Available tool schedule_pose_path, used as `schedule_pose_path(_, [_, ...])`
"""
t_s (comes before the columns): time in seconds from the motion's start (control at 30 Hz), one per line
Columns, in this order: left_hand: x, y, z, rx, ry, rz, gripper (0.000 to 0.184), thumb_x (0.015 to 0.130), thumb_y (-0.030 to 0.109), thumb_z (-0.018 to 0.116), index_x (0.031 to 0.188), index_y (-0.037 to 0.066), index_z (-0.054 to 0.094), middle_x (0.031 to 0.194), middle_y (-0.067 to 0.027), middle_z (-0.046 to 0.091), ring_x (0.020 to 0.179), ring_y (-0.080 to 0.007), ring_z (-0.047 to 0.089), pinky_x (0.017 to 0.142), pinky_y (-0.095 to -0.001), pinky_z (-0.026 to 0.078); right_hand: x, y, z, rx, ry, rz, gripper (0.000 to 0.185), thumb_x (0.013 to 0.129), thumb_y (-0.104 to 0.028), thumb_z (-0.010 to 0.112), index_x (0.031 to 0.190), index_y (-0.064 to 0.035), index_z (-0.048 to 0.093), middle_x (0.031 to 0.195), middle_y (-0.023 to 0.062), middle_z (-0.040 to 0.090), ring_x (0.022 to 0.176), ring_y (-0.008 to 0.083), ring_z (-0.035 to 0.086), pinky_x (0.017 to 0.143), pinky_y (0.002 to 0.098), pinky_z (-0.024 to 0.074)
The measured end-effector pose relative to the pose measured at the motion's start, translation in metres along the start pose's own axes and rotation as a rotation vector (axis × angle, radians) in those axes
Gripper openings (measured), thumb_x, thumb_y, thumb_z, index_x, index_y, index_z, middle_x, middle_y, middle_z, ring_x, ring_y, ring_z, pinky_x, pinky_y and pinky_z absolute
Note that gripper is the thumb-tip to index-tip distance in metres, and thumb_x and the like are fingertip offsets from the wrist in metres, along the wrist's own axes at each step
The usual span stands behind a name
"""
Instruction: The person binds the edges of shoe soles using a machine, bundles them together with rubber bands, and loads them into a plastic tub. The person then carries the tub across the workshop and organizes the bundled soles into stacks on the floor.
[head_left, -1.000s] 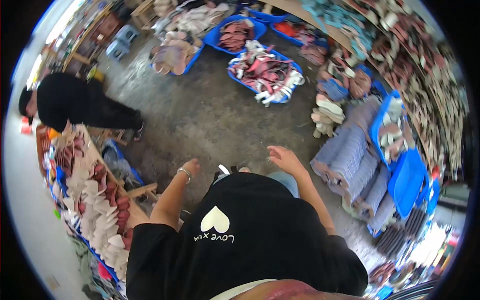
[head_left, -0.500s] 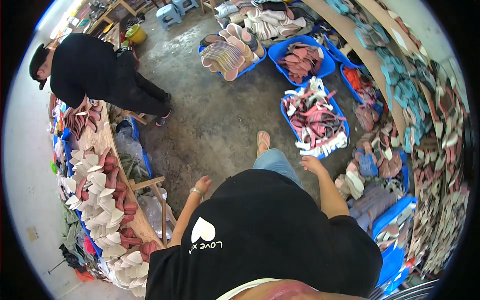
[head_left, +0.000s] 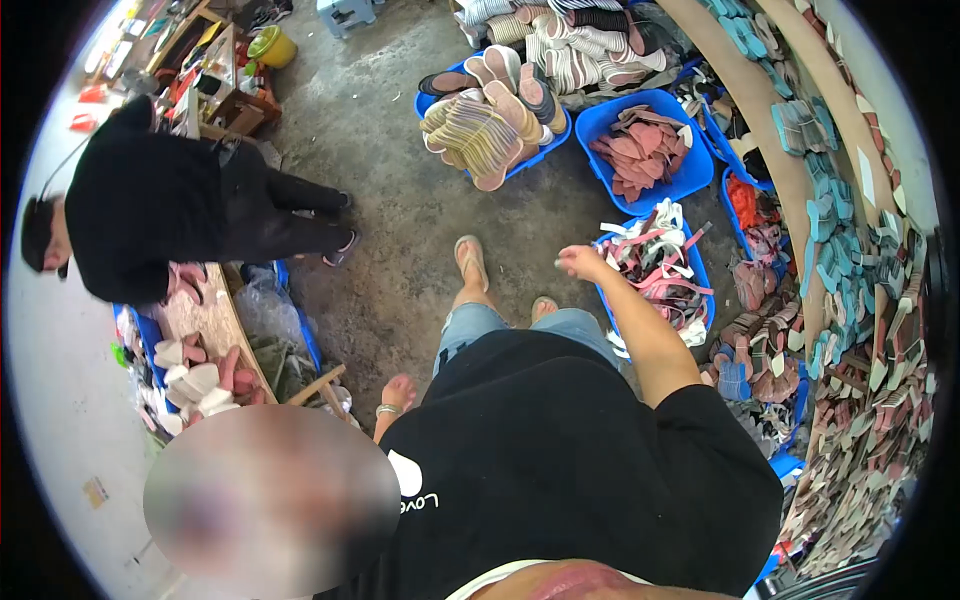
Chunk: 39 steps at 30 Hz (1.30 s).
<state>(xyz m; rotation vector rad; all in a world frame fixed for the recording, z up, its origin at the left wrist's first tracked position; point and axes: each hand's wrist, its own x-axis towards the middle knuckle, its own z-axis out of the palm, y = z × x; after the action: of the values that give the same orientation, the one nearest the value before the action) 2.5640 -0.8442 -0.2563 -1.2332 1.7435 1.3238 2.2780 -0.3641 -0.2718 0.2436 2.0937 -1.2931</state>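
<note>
My left hand [head_left: 397, 392], with a bracelet [head_left: 388, 409] at the wrist, hangs by my side near the wooden workbench [head_left: 235, 335]. It touches nothing that I can see, and how its fingers are set is unclear. My right hand [head_left: 580, 262] is out in front of me with the fingers curled in; whether something small is between them cannot be made out. Just right of it stands a blue bin of pink, white and black shoe straps [head_left: 660, 270]. Farther ahead are a blue bin of pink sole-shaped pieces [head_left: 645, 150] and a bin of stacked insoles [head_left: 480, 130].
Another person [head_left: 150, 200] in black bends over the workbench at left, where pink and white shoe pieces [head_left: 205, 385] lie. Shelves of shoe parts [head_left: 840, 230] line the right wall. A yellow bucket [head_left: 271, 47] and a blue stool [head_left: 345, 14] stand at the back. A blurred oval hides the lower left.
The view has shifted forward and turned, and both my feet now show in sandals. My right hand has swung forward and left beside the strap bin. The other person's arm reaches back.
</note>
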Motion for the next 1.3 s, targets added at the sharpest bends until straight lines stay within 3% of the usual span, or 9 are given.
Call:
schedule_pose_path(0.13, [0.019, 0.174, 0.007, -0.109, -0.404, 0.281, 0.021, 0.084, 0.019, 0.061, 0.104, 0.011, 0.058, 0.086, 0.0014, 0.057, 0.071, -0.0118, 0.053, 0.058, -0.0252, 0.042, -0.028, -0.056, -0.012, -0.13, -0.722, 0.237, 0.043, 0.07, -0.028, 0.073, 0.107, -0.009, 0.062, 0.094, 0.0054, 0.062, 0.078, 0.0136, 0.058, 0.062, 0.0282, 0.0461])
schedule_pose_path(0.23, [0.081, 0.22, 0.005, 0.375, -0.471, 0.96, 0.015, 0.081, 0.012, 0.06, 0.095, 0.01, 0.058, 0.081, 0.0009, 0.055, 0.07, -0.0124, 0.051, 0.061, -0.0248, 0.041, -0.043, -0.043, 0.011, -0.311, -0.406, -0.136, 0.036, 0.072, -0.026, 0.072, 0.103, -0.01, 0.062, 0.09, 0.0019, 0.063, 0.075, 0.0133, 0.057, 0.066, 0.0258, 0.0446])
schedule_pose_path(0.43, [0.135, 0.316, -0.004, 0.177, -0.685, 0.291, 0.009, 0.082, 0.014, 0.055, 0.09, 0.011, 0.056, 0.076, -0.0054, 0.054, 0.066, -0.019, 0.05, 0.065, -0.028, 0.042, -0.075, -0.126, -0.011, 0.613, -0.206, 0.368, 0.011, 0.075, -0.009, 0.065, 0.084, -0.005, 0.062, 0.072, -0.0013, 0.06, 0.065, 0.012, 0.054, 0.058, 0.025, 0.0423])
schedule_pose_path(0.67, [0.149, 0.401, -0.008, 0.735, -0.266, 0.584, 0.012, 0.089, 0.017, 0.048, 0.095, 0.007, 0.053, 0.079, -0.0045, 0.057, 0.074, -0.0181, 0.057, 0.068, -0.0284, 0.044, 0.028, -0.153, -0.029, 0.294, -0.435, 0.365, 0.009, 0.079, -0.013, 0.06, 0.086, -0.0098, 0.065, 0.069, -0.0002, 0.058, 0.062, 0.0083, 0.051, 0.057, 0.0236, 0.0414])
schedule_pose_path(0.83, [0.102, 0.449, -0.056, -0.288, -0.634, -0.003, 0.015, 0.087, 0.016, 0.056, 0.095, 0.004, 0.055, 0.091, -0.0052, 0.062, 0.082, -0.0169, 0.058, 0.077, -0.0305, 0.046, 0.09, -0.171, -0.05, 0.396, -0.769, 0.353, 0.009, 0.079, -0.012, 0.06, 0.086, -0.0071, 0.061, 0.073, 0.0017, 0.059, 0.064, 0.0132, 0.055, 0.056, 0.0277, 0.0465])
schedule_pose_path(1.07, [0.186, 0.55, -0.087, 0.605, -0.619, 0.373, 0.013, 0.084, 0.007, 0.055, 0.097, 0.006, 0.058, 0.082, -0.0053, 0.061, 0.083, -0.0167, 0.06, 0.078, -0.0317, 0.048, 0.177, -0.172, -0.032, 0.364, -1.129, 0.391, 0.008, 0.076, -0.005, 0.059, 0.084, -0.0048, 0.058, 0.072, 0.0065, 0.059, 0.068, 0.0175, 0.062, 0.056, 0.0324, 0.0518])
schedule_pose_path(1.13, [0.255, 0.597, -0.09, 0.558, -0.568, -0.365, 0.009, 0.084, 0.007, 0.054, 0.092, 0.006, 0.057, 0.076, -0.0034, 0.059, 0.077, -0.015, 0.059, 0.071, -0.0313, 0.049, 0.209, -0.172, -0.021, 0.413, -1.123, 0.408, 0.015, 0.078, -0.005, 0.057, 0.093, -0.0065, 0.058, 0.077, 0.0075, 0.06, 0.069, 0.0181, 0.063, 0.059, 0.0313, 0.0523])
schedule_pose_path(1.27, [0.465, 0.727, -0.06, 0.392, -0.573, 0.199, 0.013, 0.088, 0.015, 0.048, 0.093, 0.006, 0.055, 0.074, -0.0048, 0.058, 0.063, -0.0163, 0.056, 0.057, -0.0297, 0.046, 0.307, -0.118, 0.008, 0.917, -0.151, 0.43, 0.031, 0.085, -0.011, 0.052, 0.116, -0.0063, 0.05, 0.089, 0.0081, 0.061, 0.073, 0.0169, 0.062, 0.065, 0.0286, 0.0521])
schedule_pose_path(1.3, [0.468, 0.779, -0.008, 1.166, -0.176, 0.705, 0.017, 0.089, 0.02, 0.048, 0.094, 0.005, 0.055, 0.078, -0.007, 0.06, 0.07, -0.0173, 0.057, 0.064, -0.0307, 0.047, 0.34, -0.087, 0.022, 1.007, 0.065, 0.459, 0.03, 0.086, -0.012, 0.051, 0.116, -0.0066, 0.05, 0.09, 0.0082, 0.061, 0.074, 0.0167, 0.062, 0.064, 0.0285, 0.0517])
